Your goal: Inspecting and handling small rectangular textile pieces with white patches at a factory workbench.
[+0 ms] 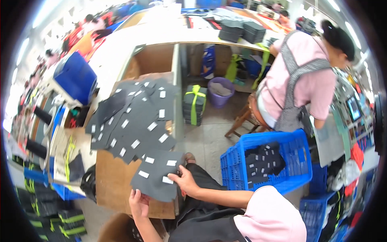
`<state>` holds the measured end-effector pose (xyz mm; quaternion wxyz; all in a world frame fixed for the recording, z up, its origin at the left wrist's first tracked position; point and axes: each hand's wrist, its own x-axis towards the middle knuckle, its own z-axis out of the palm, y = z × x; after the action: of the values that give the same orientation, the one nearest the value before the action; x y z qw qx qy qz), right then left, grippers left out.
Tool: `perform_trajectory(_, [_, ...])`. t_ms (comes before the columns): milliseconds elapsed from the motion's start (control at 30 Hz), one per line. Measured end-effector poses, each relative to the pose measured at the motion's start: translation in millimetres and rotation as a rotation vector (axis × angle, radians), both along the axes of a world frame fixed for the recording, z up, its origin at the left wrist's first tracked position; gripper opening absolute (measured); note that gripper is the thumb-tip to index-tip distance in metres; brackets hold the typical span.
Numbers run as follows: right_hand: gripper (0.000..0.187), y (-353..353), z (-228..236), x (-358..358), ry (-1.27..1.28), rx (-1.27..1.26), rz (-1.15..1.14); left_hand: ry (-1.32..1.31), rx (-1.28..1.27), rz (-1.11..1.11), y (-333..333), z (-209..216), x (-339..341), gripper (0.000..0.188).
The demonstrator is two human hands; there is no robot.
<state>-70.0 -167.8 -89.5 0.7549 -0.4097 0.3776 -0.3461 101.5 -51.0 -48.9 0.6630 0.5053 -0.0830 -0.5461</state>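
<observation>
A dark grey fabric piece [155, 186] with several small white labels is held up between my hands. My right hand [186, 182] pinches its right edge beside one of the labels. At the lower left corner of the piece, my left hand [140, 204] is closed on the edge, its fingers curled and partly hidden. Just beyond the held piece, a spread of similar dark fabric pieces [133, 105] with white labels lies overlapping on the wooden table [115, 181].
On my right stands a blue plastic crate [266, 141] with labelled dark pieces [264, 163] inside. A co-worker in a pink shirt [300, 76] sits beyond it on a wooden stool. A purple bucket [220, 93] and a tied dark stack [194, 105] stand on the floor. A sewing machine [72, 82] is at left.
</observation>
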Motion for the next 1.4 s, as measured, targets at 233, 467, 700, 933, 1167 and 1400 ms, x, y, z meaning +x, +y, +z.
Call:
perform_trajectory(233, [0.032, 14.2, 2.8, -23.6, 0.005, -0.13, -0.124, 0.056, -0.004, 0.128, -27.2, -8.4, -29.3, 0.039])
perform_trajectory(467, [0.03, 21.4, -7.3, -45.1, 0.135, -0.028, 0.075, -0.161, 0.011, 0.261, -31.7, 2.6, -36.6, 0.037])
perform_trajectory(700, [0.027, 29.8, -1.5, -70.0, -0.024, 0.101, 0.474, -0.443, 0.01, 0.26, -31.9, 23.5, -56.4, 0.026])
perform_trajectory(933, [0.023, 20.5, 49.8, -85.8, 0.292, -0.713, 0.271, -0.794, 0.023, 0.243, -32.6, 43.7, -80.1, 0.023])
perform_trajectory(1167, [0.032, -10.4, 113.6, -69.5, 0.464, -1.164, 0.088, -1.049, 0.0, 0.086, -31.3, 62.3, -113.3, 0.016])
perform_trajectory(1400, [0.022, -8.2, 126.4, -69.5, 0.461, -1.159, 0.181, -0.751, -0.091, 0.077, -18.3, 77.4, -127.4, 0.015])
